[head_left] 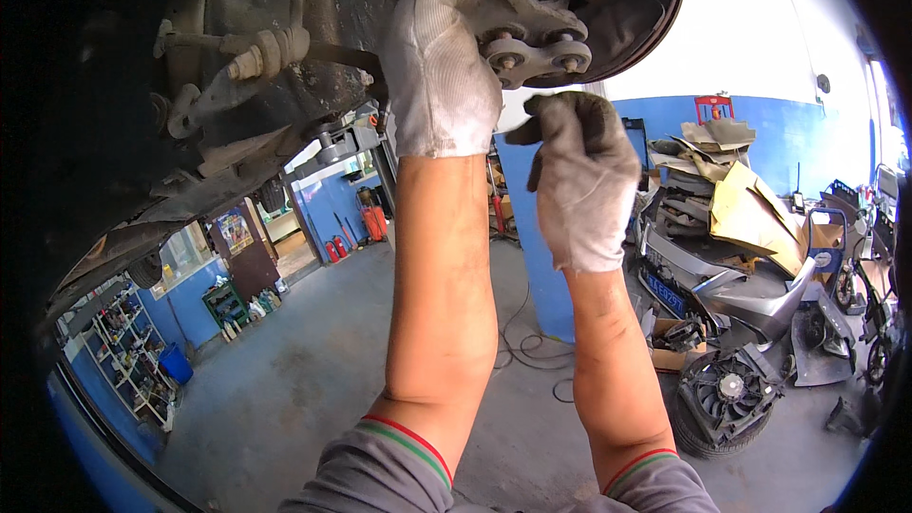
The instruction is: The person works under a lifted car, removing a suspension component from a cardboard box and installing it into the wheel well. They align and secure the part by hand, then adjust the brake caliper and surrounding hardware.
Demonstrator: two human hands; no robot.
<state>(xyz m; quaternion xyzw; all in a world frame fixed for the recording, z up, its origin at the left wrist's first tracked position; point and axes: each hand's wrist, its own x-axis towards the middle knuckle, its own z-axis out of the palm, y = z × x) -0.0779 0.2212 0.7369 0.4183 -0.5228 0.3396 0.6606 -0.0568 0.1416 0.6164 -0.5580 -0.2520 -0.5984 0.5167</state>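
My left hand [442, 66], in a whitish knit glove, reaches up against the underside of a raised car. It lies beside a metal suspension arm [527, 14], and its fingers are hidden behind the hand. Two bolted joints [539, 59] hang from the end of that arm, just right of the glove. Below them is my right hand [587, 171], gloved in white with dark-coated fingers. Its fingers are bent, thumb apart from them, slightly blurred, and nothing shows between them. A rusty-edged brake disc [655, 28] is above and to the right.
A worn rubber-booted link [271, 55] hangs at upper left. A blue lift post [537, 228] stands behind my arms, cables [537, 353] at its foot. At right lie bumpers [722, 271], cardboard [750, 218] and a radiator fan [730, 388]. A shelf rack [128, 351] stands far left.
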